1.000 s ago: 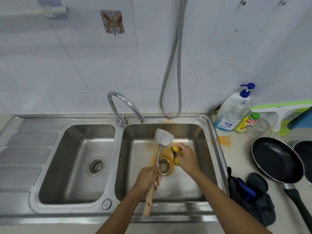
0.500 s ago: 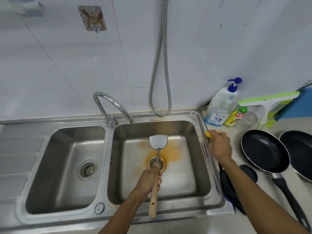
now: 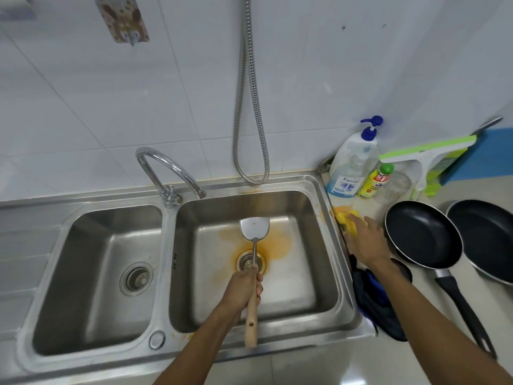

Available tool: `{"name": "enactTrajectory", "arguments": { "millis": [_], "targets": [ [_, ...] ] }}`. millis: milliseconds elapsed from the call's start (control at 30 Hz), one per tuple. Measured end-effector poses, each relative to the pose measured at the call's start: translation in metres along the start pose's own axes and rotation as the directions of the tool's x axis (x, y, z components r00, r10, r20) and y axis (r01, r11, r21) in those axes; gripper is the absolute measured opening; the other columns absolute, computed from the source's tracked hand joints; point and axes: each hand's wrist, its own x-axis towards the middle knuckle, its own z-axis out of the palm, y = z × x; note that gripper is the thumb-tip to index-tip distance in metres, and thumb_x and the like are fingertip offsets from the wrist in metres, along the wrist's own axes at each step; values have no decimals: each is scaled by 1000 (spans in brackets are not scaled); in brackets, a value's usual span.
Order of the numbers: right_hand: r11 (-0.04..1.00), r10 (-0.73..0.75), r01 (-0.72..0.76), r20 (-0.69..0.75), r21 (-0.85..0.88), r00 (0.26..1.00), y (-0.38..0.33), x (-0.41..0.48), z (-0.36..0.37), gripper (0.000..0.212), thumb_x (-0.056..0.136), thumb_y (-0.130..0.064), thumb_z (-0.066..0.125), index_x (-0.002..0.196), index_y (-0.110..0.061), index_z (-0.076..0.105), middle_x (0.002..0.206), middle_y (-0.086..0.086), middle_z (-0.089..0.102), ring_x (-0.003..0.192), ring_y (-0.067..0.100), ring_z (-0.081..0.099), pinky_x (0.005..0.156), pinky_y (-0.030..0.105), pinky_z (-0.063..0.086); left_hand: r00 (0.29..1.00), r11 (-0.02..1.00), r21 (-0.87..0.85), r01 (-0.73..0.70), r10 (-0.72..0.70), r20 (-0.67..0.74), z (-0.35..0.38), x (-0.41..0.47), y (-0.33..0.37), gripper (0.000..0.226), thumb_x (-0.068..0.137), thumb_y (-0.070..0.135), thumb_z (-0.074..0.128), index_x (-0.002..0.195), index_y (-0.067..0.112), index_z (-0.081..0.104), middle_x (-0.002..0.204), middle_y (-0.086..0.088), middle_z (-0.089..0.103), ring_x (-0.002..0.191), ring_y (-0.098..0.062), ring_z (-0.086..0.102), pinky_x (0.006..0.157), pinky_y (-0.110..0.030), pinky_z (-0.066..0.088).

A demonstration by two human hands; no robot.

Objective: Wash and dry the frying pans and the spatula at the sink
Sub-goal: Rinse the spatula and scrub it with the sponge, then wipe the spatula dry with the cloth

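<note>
My left hand (image 3: pixel 244 289) grips the wooden handle of a metal spatula (image 3: pixel 254 229), whose blade points away from me over the right sink basin (image 3: pixel 302 290). Orange residue stains the basin floor around the drain (image 3: pixel 249 262). My right hand (image 3: pixel 365 240) rests on a yellow sponge (image 3: pixel 345 219) lying on the counter just right of the sink rim. Two black frying pans stand on the counter at right, the nearer one (image 3: pixel 423 236) with its handle toward me, the other (image 3: pixel 484 238) cut off by the frame edge.
A curved faucet (image 3: pixel 166 173) stands between the two basins, with a metal hose (image 3: pixel 251 107) hanging on the wall. Soap pump bottle (image 3: pixel 351 165), small yellow bottle (image 3: pixel 374 182), glass jar (image 3: pixel 395 187) and green squeegee (image 3: pixel 424 154) stand at back right. A dark cloth (image 3: pixel 377 304) lies by the sink.
My right hand carried the yellow sponge out of the basin, right onto the counter beside the sink. The spatula stays held over the drain, its blade now facing up flatter.
</note>
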Motion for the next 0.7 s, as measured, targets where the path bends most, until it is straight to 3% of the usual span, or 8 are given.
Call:
{"name": "enactTrajectory", "arguments": {
  "millis": [133, 233, 367, 467, 567, 700],
  "targets": [
    [999, 6, -2, -120, 37, 993, 16, -44, 0, 60, 88, -32, 70, 144, -20, 50, 142, 25, 49, 120, 50, 51, 98, 57, 47, 1000, 1000, -11, -1, 1, -11, -3, -3, -1, 38, 108, 32, 45, 85, 5, 61, 56, -6, 52, 42, -15, 44, 45, -24, 39],
    [999, 41, -44, -170, -13, 985, 32, -92, 0, 63, 85, -43, 73, 141, -22, 53, 144, 21, 47, 124, 47, 48, 95, 60, 48, 1000, 1000, -9, -15, 15, -6, -9, -6, -5, 38, 107, 32, 46, 85, 5, 60, 55, -6, 52, 42, -15, 44, 44, -24, 39],
    [973, 203, -206, -41, -102, 978, 50, -136, 10, 74, 82, -78, 54, 145, -41, 41, 159, 13, 26, 139, 42, 30, 103, 64, 36, 1000, 999, -20, -27, 27, -7, -17, -7, -14, 39, 108, 32, 44, 84, 6, 60, 54, -6, 52, 42, -15, 44, 44, -25, 40],
    [973, 228, -225, 66, -51, 971, 54, -145, 13, 79, 76, -88, 45, 145, -52, 34, 162, 6, 14, 141, 40, 24, 104, 61, 39, 1000, 1000, -9, -24, 25, 2, -22, -10, -21, 39, 108, 32, 45, 83, 6, 61, 55, -6, 52, 44, -16, 45, 46, -26, 41],
    [979, 190, -185, 63, -81, 980, 49, -149, 15, 75, 76, -84, 54, 142, -52, 39, 157, 9, 24, 129, 42, 37, 94, 56, 48, 1000, 1000, -4, -20, 20, 9, -26, -13, -27, 39, 108, 32, 44, 84, 6, 60, 56, -5, 53, 45, -16, 45, 47, -27, 41],
    [992, 101, -99, 24, -74, 995, 42, -154, 22, 50, 91, -57, 59, 134, -33, 59, 141, 12, 47, 108, 39, 50, 82, 47, 53, 998, 998, 21, -54, 54, 14, -30, -19, -29, 39, 107, 33, 45, 91, 4, 64, 54, -5, 54, 43, -17, 47, 49, -27, 42]
  ]
}}
